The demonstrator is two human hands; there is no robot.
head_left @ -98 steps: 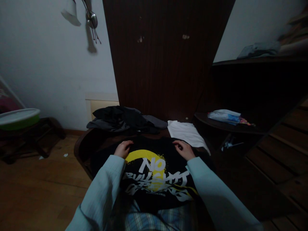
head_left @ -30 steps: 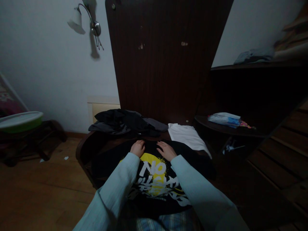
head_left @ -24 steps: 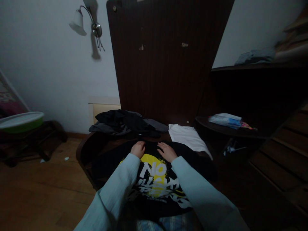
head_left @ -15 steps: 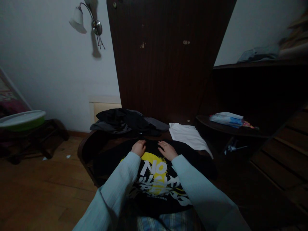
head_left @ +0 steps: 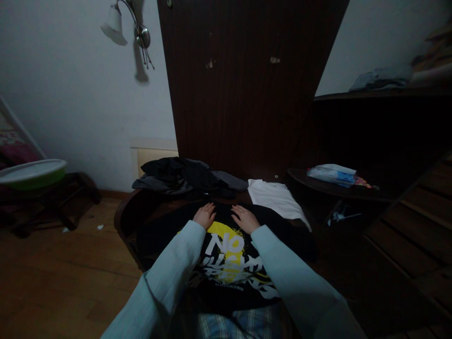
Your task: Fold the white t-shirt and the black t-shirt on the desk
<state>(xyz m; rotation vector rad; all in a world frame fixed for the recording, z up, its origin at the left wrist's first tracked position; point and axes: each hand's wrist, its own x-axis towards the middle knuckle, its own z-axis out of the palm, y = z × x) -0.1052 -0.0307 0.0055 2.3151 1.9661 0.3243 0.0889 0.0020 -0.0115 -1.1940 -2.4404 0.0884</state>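
A black T-shirt [head_left: 226, 242] with a yellow ring and white lettering lies spread in front of me, its lower edge towards my body. My left hand [head_left: 205, 215] rests flat on its upper part, at the left of the print, fingers pointing away from me. On the other side of the collar area, my right hand [head_left: 245, 218] lies on the cloth with its fingers stretched out and slightly spread. Both palms face down and neither grips the fabric. The sleeves of the shirt blend into the dark surface and are hard to make out.
Crumpled black and grey clothes [head_left: 183, 176] lie behind the shirt, beside a folded white garment [head_left: 277, 197]. A plastic packet [head_left: 332, 174] sits on a dark shelf [head_left: 300, 179] at the right. At the left, a green basin [head_left: 35, 175] stands on a low stool [head_left: 52, 200].
Since the oldest frame both hands have moved inward from the shirt's shoulders towards its collar, and their curled fingers have flattened. Over the last second they have stayed almost still.
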